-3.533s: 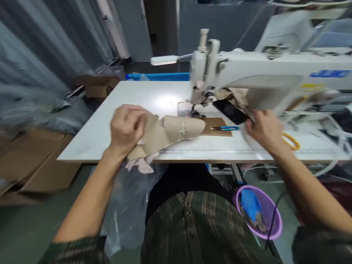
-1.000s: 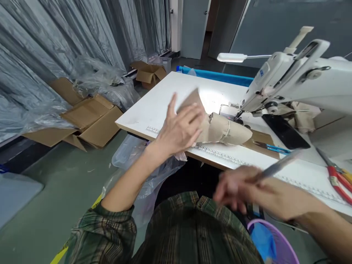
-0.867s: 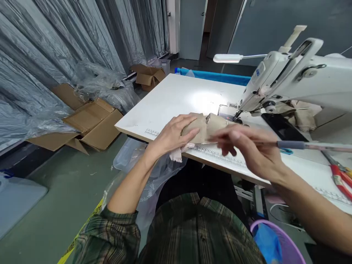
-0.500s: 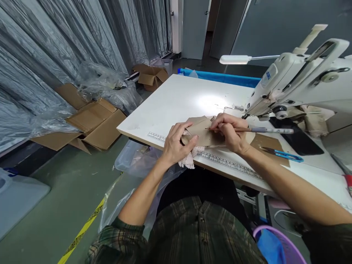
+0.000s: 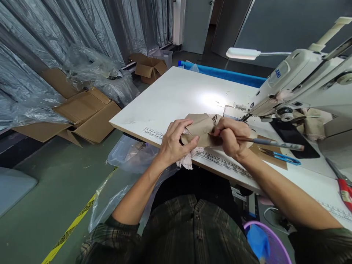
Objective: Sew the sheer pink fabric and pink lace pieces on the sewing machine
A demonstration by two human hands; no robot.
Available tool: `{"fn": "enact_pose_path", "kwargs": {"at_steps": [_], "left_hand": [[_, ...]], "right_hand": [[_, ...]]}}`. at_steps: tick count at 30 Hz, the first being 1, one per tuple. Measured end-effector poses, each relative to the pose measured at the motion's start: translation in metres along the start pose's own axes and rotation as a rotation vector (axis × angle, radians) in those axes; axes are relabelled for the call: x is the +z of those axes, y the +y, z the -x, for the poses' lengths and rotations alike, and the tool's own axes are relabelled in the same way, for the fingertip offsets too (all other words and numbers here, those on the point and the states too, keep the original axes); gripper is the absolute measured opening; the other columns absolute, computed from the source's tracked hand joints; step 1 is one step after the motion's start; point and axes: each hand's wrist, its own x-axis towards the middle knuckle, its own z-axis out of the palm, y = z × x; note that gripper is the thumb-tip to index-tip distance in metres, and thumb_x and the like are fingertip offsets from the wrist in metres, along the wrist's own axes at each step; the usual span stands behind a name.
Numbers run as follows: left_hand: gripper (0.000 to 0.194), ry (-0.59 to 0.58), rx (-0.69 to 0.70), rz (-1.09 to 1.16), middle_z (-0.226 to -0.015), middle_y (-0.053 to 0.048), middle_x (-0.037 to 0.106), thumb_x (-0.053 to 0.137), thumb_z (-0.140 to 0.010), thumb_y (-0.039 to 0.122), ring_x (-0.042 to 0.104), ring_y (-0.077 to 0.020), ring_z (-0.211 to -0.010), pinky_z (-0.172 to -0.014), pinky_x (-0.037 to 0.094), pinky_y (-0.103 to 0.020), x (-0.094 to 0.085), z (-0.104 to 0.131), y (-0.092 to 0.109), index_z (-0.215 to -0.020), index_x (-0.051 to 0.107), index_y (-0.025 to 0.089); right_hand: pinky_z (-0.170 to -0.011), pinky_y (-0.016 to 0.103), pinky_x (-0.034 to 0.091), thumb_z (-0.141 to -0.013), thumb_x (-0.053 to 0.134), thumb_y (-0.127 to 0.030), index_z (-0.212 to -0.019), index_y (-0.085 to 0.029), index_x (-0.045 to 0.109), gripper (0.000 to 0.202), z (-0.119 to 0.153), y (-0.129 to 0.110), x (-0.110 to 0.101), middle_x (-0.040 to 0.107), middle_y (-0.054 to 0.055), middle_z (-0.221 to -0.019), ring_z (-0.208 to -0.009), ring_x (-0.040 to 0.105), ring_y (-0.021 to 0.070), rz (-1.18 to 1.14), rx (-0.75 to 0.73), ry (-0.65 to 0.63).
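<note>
My right hand is closed around a pencil, its tip touching a brown paper piece. A small faint mark shows on the paper near the tip. My left hand grips the paper's left side, thumb on top and fingers along the far edge. Beneath the paper lies pale pink lacy fabric, which hangs over the table's front edge. To the right, blue-handled snips rest on a flat brown card.
A white sewing machine with a lamp stands at the right of the white table. Red-handled scissors lie far right. Cardboard boxes sit on the floor left; a purple basket stands below right.
The pencil tip has shifted slightly down and right on the paper, and a small mark now shows beside it. The left hand keeps its grip. The whole view has tilted a little.
</note>
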Motion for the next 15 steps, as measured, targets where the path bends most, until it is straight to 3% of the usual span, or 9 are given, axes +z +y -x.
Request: {"fn": "enact_pose_path", "kwargs": {"at_steps": [5, 9, 11, 13, 15], "left_hand": [[0.043, -0.002, 0.009, -0.007, -0.129, -0.010, 0.063, 0.062, -0.090, 0.041, 0.059, -0.0237, -0.120, -0.101, 0.050, -0.039, 0.000, 0.000, -0.001, -0.128, 0.056, 0.020], [0.045, -0.005, 0.005, -0.010, -0.130, -0.010, 0.063, 0.060, -0.091, 0.044, 0.059, -0.0245, -0.120, -0.099, 0.051, -0.039, 0.000, 0.000, -0.001, -0.128, 0.055, 0.020], [0.045, -0.013, 0.002, -0.004, -0.130, -0.010, 0.063, 0.059, -0.092, 0.045, 0.058, -0.0244, -0.121, -0.100, 0.051, -0.039, -0.001, 0.000, -0.001, -0.129, 0.055, 0.020], [0.045, -0.019, 0.004, -0.005, -0.130, -0.010, 0.063, 0.058, -0.092, 0.046, 0.058, -0.0241, -0.121, -0.101, 0.051, -0.039, -0.002, 0.000, -0.001, -0.129, 0.055, 0.020], [0.044, -0.011, 0.010, -0.018, -0.129, -0.010, 0.063, 0.057, -0.093, 0.045, 0.059, -0.0239, -0.120, -0.101, 0.051, -0.038, -0.002, 0.000, -0.001, -0.129, 0.055, 0.020]], "right_hand": [[-0.053, 0.029, 0.043, -0.086, 0.039, -0.018, -0.065, -0.025, 0.052, 0.025, 0.001, 0.000, -0.001, 0.058, 0.000, -0.059, -0.052, 0.053, 0.0146, 0.016, -0.033, -0.060], [-0.051, 0.031, 0.039, -0.087, 0.042, -0.019, -0.067, -0.026, 0.052, 0.024, 0.006, 0.006, -0.004, 0.054, 0.000, -0.058, -0.051, 0.050, 0.0159, 0.077, -0.056, 0.220], [-0.049, 0.031, 0.036, -0.087, 0.042, -0.017, -0.066, -0.026, 0.053, 0.024, 0.010, 0.009, -0.008, 0.052, -0.001, -0.057, -0.048, 0.046, 0.0154, 0.033, -0.108, 0.294], [-0.049, 0.031, 0.036, -0.087, 0.042, -0.015, -0.067, -0.025, 0.054, 0.026, 0.013, 0.009, -0.013, 0.052, -0.001, -0.057, -0.049, 0.047, 0.0150, 0.017, -0.148, 0.241], [-0.050, 0.031, 0.038, -0.086, 0.042, -0.013, -0.067, -0.025, 0.054, 0.025, 0.013, 0.007, -0.017, 0.055, 0.000, -0.058, -0.049, 0.049, 0.0146, 0.070, -0.140, 0.111]]}}
